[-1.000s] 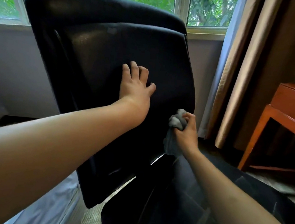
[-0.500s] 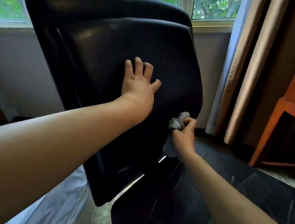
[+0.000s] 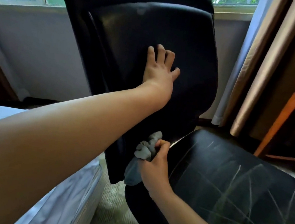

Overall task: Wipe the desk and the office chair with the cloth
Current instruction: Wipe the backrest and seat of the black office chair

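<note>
My left hand [image 3: 160, 72] stays flat and open against the chair back [image 3: 152, 38]. My right hand [image 3: 155, 161], gripping the bunched cloth [image 3: 144, 149], has dropped below it to the back's bottom edge, so the seat [image 3: 236, 188] probably comes next.

A pale greenish carpet [image 3: 111, 217] covers the floor in the lower middle of the frame. On it stands the black office chair [image 3: 226, 186], centre and lower right, a white bed [image 3: 61, 200] at lower left, and an orange-brown wooden desk [image 3: 290, 118] at the right edge.
</note>
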Available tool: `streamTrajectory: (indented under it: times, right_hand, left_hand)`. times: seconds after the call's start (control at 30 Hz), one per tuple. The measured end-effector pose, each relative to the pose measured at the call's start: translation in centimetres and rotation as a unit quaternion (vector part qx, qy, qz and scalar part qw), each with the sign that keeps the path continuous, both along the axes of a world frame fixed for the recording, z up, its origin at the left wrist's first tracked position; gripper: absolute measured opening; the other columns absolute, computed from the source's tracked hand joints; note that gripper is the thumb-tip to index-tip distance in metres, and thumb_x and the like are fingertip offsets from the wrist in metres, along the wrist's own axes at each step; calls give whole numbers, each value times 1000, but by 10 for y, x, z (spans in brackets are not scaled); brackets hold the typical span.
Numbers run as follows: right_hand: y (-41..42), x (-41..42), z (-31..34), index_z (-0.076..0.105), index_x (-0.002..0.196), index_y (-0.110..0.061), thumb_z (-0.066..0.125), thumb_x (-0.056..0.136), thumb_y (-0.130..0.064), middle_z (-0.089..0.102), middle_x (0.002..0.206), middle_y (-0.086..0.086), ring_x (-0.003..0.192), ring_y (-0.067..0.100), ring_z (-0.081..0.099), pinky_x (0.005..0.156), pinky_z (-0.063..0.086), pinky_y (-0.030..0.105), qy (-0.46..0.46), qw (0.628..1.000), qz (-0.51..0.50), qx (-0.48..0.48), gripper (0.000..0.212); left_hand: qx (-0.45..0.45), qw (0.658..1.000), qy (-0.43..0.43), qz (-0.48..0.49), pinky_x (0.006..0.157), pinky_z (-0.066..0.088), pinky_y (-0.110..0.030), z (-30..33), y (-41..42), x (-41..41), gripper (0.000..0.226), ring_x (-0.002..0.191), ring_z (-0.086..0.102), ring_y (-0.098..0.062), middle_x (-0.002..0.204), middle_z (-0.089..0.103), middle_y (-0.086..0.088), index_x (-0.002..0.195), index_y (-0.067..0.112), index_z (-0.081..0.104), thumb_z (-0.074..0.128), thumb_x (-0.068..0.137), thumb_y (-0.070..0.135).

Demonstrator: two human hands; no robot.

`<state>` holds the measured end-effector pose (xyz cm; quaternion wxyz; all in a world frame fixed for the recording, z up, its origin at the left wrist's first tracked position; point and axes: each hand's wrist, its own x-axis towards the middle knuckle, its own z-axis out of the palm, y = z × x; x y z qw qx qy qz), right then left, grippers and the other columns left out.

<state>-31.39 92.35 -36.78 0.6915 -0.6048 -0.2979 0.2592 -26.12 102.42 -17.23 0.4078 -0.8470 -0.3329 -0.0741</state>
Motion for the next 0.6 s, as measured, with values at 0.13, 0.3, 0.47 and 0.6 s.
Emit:
streamTrajectory:
  times: [0.13, 0.3, 0.47, 0.6]
  right_hand:
    - [4, 34, 20, 41, 110, -28, 65, 88, -2, 59, 110, 8, 97, 17, 61, 83, 55, 37, 6, 995, -99, 1, 41]
    - [14, 48, 34, 41, 114, -32, 63, 87, -3, 56, 110, -4, 98, 10, 59, 91, 53, 42, -52, 987, -149, 5, 46]
    - [4, -5, 3, 43, 110, -35, 67, 78, -12, 54, 103, -4, 95, 18, 58, 80, 51, 36, -194, 977, -86, 2, 46]
    - [-14, -18, -3, 45, 110, -35, 65, 72, -14, 50, 107, -12, 99, 17, 54, 78, 51, 40, -298, 953, -43, -21, 48]
  left_hand:
    - [-4, 1000, -10, -9, 116, 5, -64, -1, 4, -1, 73, 146, -1, -50, 157, 1, -22, 156, 35, 11, 51, 97, 49]
    - [-4, 999, -25, -35, 116, 6, -62, 0, 7, -8, 64, 146, 2, -49, 158, 4, -21, 156, 35, 15, 40, 100, 53]
    - [-27, 998, -29, -57, 116, 6, -62, 5, 6, -13, 62, 146, 6, -47, 158, 7, -19, 155, 33, 21, 35, 100, 56]
    - [-62, 995, -15, -79, 116, 7, -61, 14, 5, -21, 64, 146, 7, -45, 160, 11, -18, 154, 31, 26, 33, 98, 60]
